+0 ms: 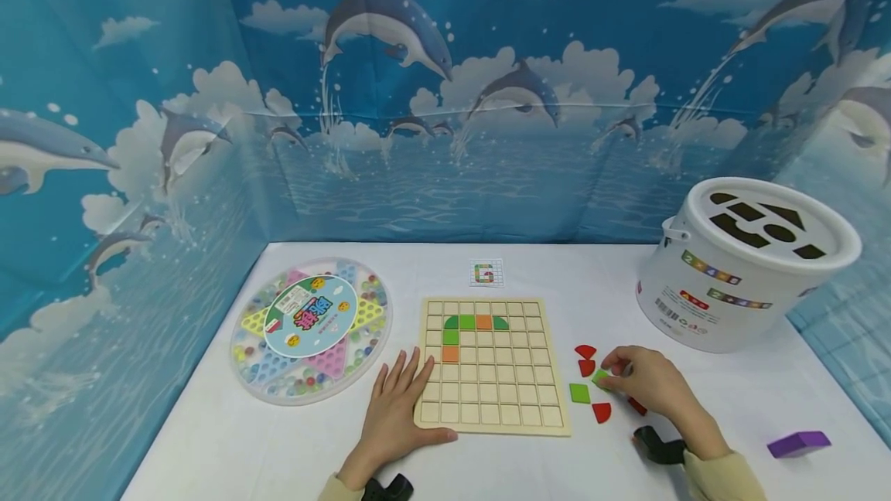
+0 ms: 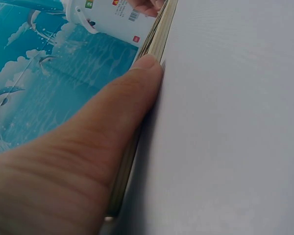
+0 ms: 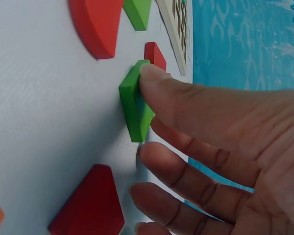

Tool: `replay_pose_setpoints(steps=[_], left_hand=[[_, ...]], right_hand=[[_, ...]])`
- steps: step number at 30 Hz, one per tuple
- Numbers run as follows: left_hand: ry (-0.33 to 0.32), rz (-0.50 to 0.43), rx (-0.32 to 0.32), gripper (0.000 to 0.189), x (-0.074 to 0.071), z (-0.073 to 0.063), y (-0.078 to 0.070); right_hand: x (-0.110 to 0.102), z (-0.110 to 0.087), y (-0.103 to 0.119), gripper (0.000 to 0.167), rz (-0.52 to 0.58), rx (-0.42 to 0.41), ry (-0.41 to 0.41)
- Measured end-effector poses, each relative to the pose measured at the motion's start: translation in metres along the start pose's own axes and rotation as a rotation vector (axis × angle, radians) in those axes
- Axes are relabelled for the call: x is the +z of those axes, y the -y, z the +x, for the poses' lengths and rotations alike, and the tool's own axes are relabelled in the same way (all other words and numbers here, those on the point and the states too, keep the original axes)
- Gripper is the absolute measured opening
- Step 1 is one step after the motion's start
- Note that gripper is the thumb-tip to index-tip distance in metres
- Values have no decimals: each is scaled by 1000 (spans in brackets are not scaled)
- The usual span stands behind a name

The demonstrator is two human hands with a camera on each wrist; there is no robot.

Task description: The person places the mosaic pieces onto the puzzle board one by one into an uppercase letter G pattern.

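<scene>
A wooden grid board (image 1: 487, 393) lies on the white table. Along its upper row sit a green quarter-circle tile (image 1: 452, 322), a green square (image 1: 467, 322), an orange square (image 1: 483, 322) and another green quarter-circle (image 1: 500, 323). Down the left side follow a green square (image 1: 451, 337) and an orange square (image 1: 451, 354). My left hand (image 1: 397, 412) rests spread at the board's lower left corner, its thumb (image 2: 132, 93) along the front edge. To the right, my right hand (image 1: 650, 383) pinches a green square tile (image 3: 132, 107), tilted, among red quarter-circle tiles (image 1: 602, 412) and a loose green square (image 1: 579, 393).
A small pattern card (image 1: 486, 273) lies behind the board. At the left is a round marble game board (image 1: 309, 377). A white bucket (image 1: 710, 292) with shape holes in its lid stands back right. A purple block (image 1: 798, 444) lies at the right, near a patterned blue curtain (image 1: 445, 199).
</scene>
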State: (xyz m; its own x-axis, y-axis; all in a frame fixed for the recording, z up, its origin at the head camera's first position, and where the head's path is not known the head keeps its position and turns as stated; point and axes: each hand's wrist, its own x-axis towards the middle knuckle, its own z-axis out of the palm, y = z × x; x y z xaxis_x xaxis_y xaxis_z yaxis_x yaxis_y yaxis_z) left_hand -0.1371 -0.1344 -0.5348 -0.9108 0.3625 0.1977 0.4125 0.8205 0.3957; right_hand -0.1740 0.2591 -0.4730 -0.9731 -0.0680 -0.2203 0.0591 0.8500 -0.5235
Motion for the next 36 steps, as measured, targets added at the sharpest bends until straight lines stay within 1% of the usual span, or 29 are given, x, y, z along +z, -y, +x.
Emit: replay_pose_setpoints(steps=[4, 13, 19, 28, 33, 36], left_hand=[[2, 3, -2, 111, -1, 0, 0], [3, -4, -4, 111, -1, 0, 0], [0, 5, -3, 111, 0, 0, -1], [-2, -5, 5, 111, 0, 1, -2], [5, -14, -8, 111, 0, 1, -2], [2, -8, -9, 111, 0, 1, -1]], right_hand=[[1, -1, 0, 28, -5, 10, 0], [1, -3, 1, 31, -44, -1, -20], [6, -3, 1, 28, -18, -15, -40], [9, -5, 1, 30, 9, 6, -69], [8, -7, -2, 26, -4, -22, -108], [7, -6, -3, 23, -8, -39, -117]])
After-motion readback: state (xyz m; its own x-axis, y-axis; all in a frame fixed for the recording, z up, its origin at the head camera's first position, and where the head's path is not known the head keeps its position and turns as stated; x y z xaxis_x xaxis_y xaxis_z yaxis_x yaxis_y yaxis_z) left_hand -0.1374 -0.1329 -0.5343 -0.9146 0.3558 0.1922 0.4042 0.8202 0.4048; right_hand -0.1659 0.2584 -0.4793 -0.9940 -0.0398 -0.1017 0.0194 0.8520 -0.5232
